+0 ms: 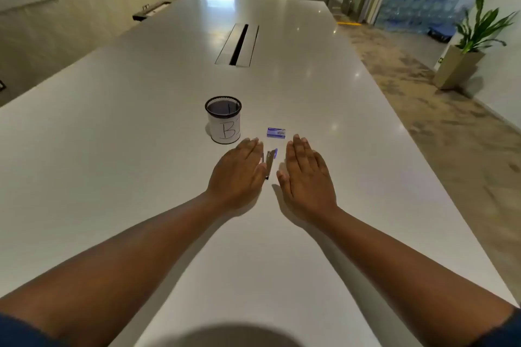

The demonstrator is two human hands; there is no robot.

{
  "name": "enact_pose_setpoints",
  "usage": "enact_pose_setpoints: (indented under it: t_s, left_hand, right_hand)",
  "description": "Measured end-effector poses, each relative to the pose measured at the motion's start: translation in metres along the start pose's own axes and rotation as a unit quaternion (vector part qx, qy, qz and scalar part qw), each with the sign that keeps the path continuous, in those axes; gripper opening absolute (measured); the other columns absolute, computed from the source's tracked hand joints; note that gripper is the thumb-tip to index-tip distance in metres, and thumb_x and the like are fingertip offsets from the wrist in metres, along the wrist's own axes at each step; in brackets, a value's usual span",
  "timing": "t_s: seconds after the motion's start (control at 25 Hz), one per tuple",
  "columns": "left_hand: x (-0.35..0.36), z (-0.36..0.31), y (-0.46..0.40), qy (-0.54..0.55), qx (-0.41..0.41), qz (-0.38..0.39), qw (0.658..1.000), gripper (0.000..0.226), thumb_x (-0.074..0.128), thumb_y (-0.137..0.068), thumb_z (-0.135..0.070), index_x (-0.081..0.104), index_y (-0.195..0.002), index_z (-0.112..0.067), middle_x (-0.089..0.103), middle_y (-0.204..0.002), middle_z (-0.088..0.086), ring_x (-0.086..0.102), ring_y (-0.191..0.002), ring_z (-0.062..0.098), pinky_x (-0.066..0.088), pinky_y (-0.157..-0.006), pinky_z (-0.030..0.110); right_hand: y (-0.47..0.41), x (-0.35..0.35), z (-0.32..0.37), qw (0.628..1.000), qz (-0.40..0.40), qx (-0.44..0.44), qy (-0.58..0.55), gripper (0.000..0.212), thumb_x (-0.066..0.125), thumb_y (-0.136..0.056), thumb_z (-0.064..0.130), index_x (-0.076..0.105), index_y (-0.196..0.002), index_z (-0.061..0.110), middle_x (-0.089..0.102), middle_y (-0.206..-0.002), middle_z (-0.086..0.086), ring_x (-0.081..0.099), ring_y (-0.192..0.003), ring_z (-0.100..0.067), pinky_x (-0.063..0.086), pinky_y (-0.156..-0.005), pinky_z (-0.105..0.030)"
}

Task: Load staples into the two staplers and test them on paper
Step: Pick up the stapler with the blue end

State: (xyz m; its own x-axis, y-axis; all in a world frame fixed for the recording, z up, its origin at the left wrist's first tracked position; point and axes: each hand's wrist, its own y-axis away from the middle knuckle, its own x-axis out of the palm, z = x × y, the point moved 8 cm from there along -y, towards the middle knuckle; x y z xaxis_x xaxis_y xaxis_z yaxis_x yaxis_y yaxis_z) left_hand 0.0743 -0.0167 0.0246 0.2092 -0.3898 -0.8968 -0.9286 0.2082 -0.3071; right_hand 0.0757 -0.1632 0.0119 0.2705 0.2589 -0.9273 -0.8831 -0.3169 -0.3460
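Observation:
A small stapler (pixel 270 162) with a metal body and a blue end lies on the white table (pixel 141 149), between my two hands. My left hand (pixel 238 175) is flat, palm down, fingers straight, its edge right beside the stapler and partly covering it. My right hand (pixel 306 177) is flat too, a little to the right of the stapler and apart from it. A small blue staple box (pixel 276 133) lies just beyond my fingertips. I see only one stapler and no paper.
A black mesh cup (pixel 224 120) wrapped in white paper marked "B" stands behind my left hand. A cable slot (pixel 238 45) runs along the table's middle further back. The table's right edge drops to a carpeted floor with a potted plant (pixel 468 48).

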Motion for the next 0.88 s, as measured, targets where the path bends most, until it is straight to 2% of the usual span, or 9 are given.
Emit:
enact_pose_setpoints:
  t_s: [0.16,0.4,0.48,0.56,0.64,0.76,0.88]
  left_hand:
    - [0.010,0.006,0.006,0.044,-0.026,0.015,0.999,0.059,0.028,-0.101,-0.037,0.046,-0.151,-0.009,0.048,-0.156,0.009,0.042,-0.146,0.020,0.032,-0.118,0.034]
    - [0.032,0.024,0.028,0.038,-0.047,0.027,0.998,0.049,0.046,-0.101,-0.031,0.053,-0.146,-0.013,0.053,-0.151,0.005,0.046,-0.141,0.019,0.037,-0.114,0.034]
    - [0.033,0.025,0.025,0.053,-0.041,0.023,0.998,0.042,0.052,-0.098,-0.028,0.061,-0.136,-0.012,0.061,-0.139,0.006,0.053,-0.132,0.025,0.042,-0.109,0.037]
    - [0.031,0.028,0.018,0.065,-0.041,0.006,0.997,0.030,0.055,-0.096,-0.028,0.066,-0.121,-0.015,0.065,-0.119,0.003,0.057,-0.113,0.027,0.049,-0.096,0.040]
    - [0.032,0.034,0.014,0.089,-0.063,0.003,0.994,0.027,0.058,-0.096,-0.030,0.063,-0.121,-0.020,0.062,-0.116,0.001,0.054,-0.108,0.025,0.048,-0.091,0.039]
    - [0.039,0.039,0.004,0.117,-0.089,0.027,0.989,0.055,0.063,-0.095,-0.033,0.046,-0.146,-0.022,0.052,-0.145,0.001,0.049,-0.128,0.026,0.040,-0.106,0.036]
    - [0.045,0.040,-0.013,0.121,-0.101,0.112,0.981,0.099,0.074,-0.087,-0.047,0.014,-0.162,-0.024,0.024,-0.167,0.001,0.025,-0.149,0.026,0.023,-0.118,0.043]
  right_hand:
    - [0.020,0.015,0.012,0.999,0.032,-0.010,0.011,0.064,0.018,-0.104,0.042,0.021,-0.160,0.010,0.015,-0.169,-0.008,0.005,-0.157,-0.019,0.003,-0.127,-0.037]
    - [0.027,0.018,0.016,0.998,0.039,-0.043,0.005,0.054,0.031,-0.103,0.035,0.053,-0.145,0.008,0.053,-0.150,-0.011,0.043,-0.144,-0.022,0.026,-0.122,-0.039]
    - [0.025,0.019,0.018,0.999,0.041,-0.034,-0.010,0.051,0.036,-0.102,0.033,0.056,-0.142,0.008,0.058,-0.146,-0.012,0.049,-0.139,-0.022,0.034,-0.118,-0.040]
    - [0.021,0.020,0.018,0.999,0.030,-0.010,-0.039,0.048,0.041,-0.102,0.029,0.056,-0.142,0.007,0.058,-0.145,-0.012,0.051,-0.138,-0.023,0.040,-0.114,-0.038]
    - [0.016,0.022,0.021,0.997,0.028,0.013,-0.076,0.047,0.044,-0.102,0.024,0.053,-0.145,0.007,0.054,-0.149,-0.013,0.048,-0.141,-0.023,0.040,-0.113,-0.035]
    - [0.005,0.030,0.025,0.988,0.054,0.039,-0.138,0.051,0.042,-0.102,0.023,0.043,-0.151,0.007,0.044,-0.157,-0.013,0.039,-0.147,-0.022,0.036,-0.117,-0.035]
    - [-0.003,0.033,0.020,0.977,0.066,0.064,-0.195,0.046,0.042,-0.100,0.023,0.050,-0.142,0.004,0.050,-0.151,-0.013,0.047,-0.139,-0.025,0.044,-0.112,-0.044]
